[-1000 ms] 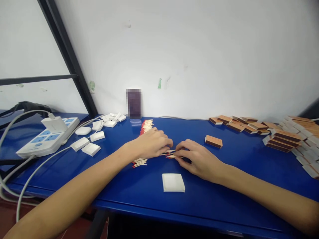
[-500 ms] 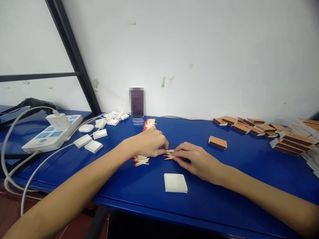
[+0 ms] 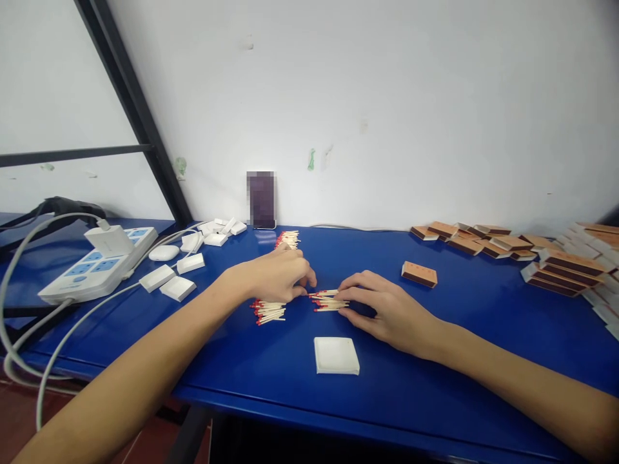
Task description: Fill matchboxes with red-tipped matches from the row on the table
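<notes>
A small bundle of red-tipped matchsticks (image 3: 329, 300) lies on the blue table (image 3: 271, 374) between my hands. My left hand (image 3: 273, 277) rests knuckles-up with fingers curled, its fingertips at the bundle's red-headed end. My right hand (image 3: 387, 309) has its fingers bent and pressed on the bundle's other end. A second small heap of matchsticks (image 3: 268, 311) lies under my left wrist. A white empty matchbox tray (image 3: 336, 355) sits just in front of the bundle.
More matchsticks (image 3: 287, 240) are piled behind my left hand. A single brown matchbox (image 3: 418, 274) lies to the right, with several matchboxes (image 3: 488, 238) stacked further right. White trays (image 3: 176, 288) and a power strip (image 3: 97, 264) with cables sit on the left.
My left hand has drawn back to the left, so more of the bundle shows between my hands. My right hand has stayed on the sticks.
</notes>
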The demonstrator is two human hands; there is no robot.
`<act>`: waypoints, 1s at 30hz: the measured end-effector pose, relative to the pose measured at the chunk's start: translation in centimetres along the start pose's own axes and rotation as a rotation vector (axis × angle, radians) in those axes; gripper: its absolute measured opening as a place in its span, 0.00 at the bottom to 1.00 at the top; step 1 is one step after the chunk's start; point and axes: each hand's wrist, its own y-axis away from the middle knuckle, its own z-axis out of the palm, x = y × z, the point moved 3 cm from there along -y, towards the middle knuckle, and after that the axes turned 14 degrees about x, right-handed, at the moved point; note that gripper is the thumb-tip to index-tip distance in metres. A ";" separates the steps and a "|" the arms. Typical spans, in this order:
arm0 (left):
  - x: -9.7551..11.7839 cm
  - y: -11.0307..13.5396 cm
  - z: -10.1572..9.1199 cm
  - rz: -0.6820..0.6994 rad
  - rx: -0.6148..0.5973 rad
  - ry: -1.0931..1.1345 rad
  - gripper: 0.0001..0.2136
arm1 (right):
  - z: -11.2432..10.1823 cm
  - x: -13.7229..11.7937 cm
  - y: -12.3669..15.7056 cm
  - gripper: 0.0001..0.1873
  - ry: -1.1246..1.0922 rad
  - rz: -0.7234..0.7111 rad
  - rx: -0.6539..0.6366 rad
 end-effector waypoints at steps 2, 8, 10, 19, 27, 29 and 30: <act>0.1 0.0 0.1 0.004 0.004 -0.022 0.12 | 0.0 0.0 -0.1 0.13 0.011 0.040 -0.006; 0.9 -0.6 0.8 0.060 0.076 -0.049 0.12 | 0.4 0.3 -0.1 0.17 -0.003 0.107 -0.132; 0.9 -0.7 0.7 0.070 0.091 -0.042 0.12 | 0.5 0.3 0.0 0.17 -0.006 0.102 -0.143; 0.4 5.2 -4.3 -0.280 0.159 -0.079 0.12 | 0.3 1.0 0.5 0.24 -0.008 0.183 -0.005; 1.6 9.2 -1.8 -0.278 0.157 -0.171 0.15 | 0.2 0.7 0.4 0.21 -0.004 0.181 -0.025; 1.5 9.2 -1.5 -0.280 0.163 -0.178 0.15 | 0.2 0.7 0.4 0.22 -0.008 0.182 -0.038; 1.5 9.3 -1.4 -0.280 0.165 -0.176 0.15 | 0.2 0.7 0.4 0.22 -0.010 0.183 -0.046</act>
